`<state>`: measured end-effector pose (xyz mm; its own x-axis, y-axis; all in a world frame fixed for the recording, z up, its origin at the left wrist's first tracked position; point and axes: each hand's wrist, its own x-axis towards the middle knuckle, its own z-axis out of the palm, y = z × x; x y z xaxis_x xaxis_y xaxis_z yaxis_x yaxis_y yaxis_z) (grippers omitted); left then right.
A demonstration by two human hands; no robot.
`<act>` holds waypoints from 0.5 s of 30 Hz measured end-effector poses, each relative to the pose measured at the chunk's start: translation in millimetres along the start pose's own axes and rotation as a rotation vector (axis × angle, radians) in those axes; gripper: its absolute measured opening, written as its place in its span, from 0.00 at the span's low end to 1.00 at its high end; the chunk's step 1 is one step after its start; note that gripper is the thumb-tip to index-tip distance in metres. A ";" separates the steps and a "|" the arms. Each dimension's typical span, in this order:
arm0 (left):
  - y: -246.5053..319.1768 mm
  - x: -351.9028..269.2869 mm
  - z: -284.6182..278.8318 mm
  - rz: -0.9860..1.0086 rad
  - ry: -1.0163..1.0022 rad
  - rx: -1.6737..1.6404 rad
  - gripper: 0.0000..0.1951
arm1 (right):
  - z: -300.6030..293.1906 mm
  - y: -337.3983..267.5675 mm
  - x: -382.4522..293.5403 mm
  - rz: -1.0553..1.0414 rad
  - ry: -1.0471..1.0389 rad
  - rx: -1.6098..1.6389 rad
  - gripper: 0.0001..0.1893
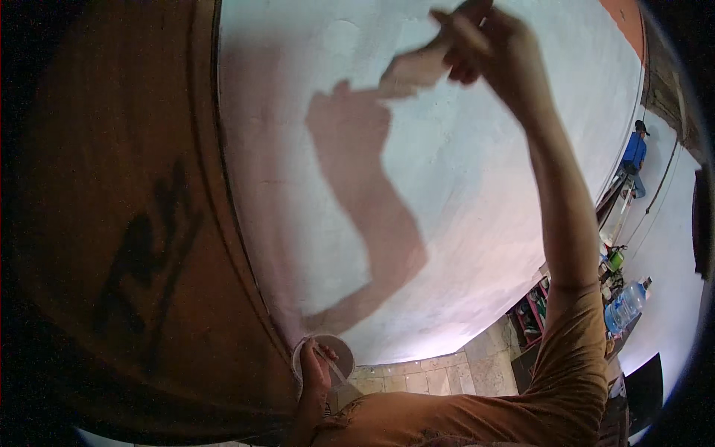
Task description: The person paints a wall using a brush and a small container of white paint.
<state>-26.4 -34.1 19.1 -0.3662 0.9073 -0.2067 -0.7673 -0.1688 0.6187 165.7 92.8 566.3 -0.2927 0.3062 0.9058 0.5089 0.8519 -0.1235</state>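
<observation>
My right hand [491, 47] is raised at the top, shut on a blurred flat tool, apparently a wide paintbrush [416, 72]. Its pale, broad end is at or close to the white painted wall [475, 167]; contact cannot be told for certain. Low in the picture, my left hand [317, 366] grips the rim of a round, pale container [345, 355], with the thumb or fingers over its edge. A thin pale strip, perhaps a bucket handle, crosses the container's mouth. What the container holds is unclear. A shadow of the raised arm falls on the wall.
A brown panel [139, 167] with dark painted marks stands left of the wall. Stone floor tiles [419, 380] show below. At right are a shelf rack [530, 315], a large blue water bottle [625, 304], and a person [634, 151] in blue, on a ladder [621, 215].
</observation>
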 end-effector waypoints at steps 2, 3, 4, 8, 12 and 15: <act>-4.7 4.0 3.6 0.006 0.004 -0.038 0.11 | 19.8 -9.8 -26.3 0.081 -0.096 0.118 0.16; -5.4 4.1 7.9 0.002 -0.003 -0.039 0.11 | 25.8 -9.4 -33.0 0.121 -0.110 0.155 0.16; -4.1 2.6 11.8 -0.013 0.001 -0.029 0.11 | 31.2 -4.2 -34.3 0.112 -0.117 0.147 0.15; 6.2 -2.7 12.7 -0.015 0.007 0.004 0.11 | 31.0 -0.1 4.8 -0.103 0.035 0.079 0.17; -2.0 -3.3 31.0 -0.052 0.007 -0.005 0.11 | -24.0 -44.2 58.7 -0.188 0.168 0.083 0.14; -9.5 2.8 21.1 -0.048 0.016 -0.015 0.11 | -34.8 -68.2 48.8 -0.276 0.255 0.064 0.14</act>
<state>-9.0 -21.8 28.6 -0.3372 0.9081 -0.2484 -0.7921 -0.1311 0.5961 144.9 34.8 633.0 -0.1965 -0.0477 0.9793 0.3855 0.9146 0.1219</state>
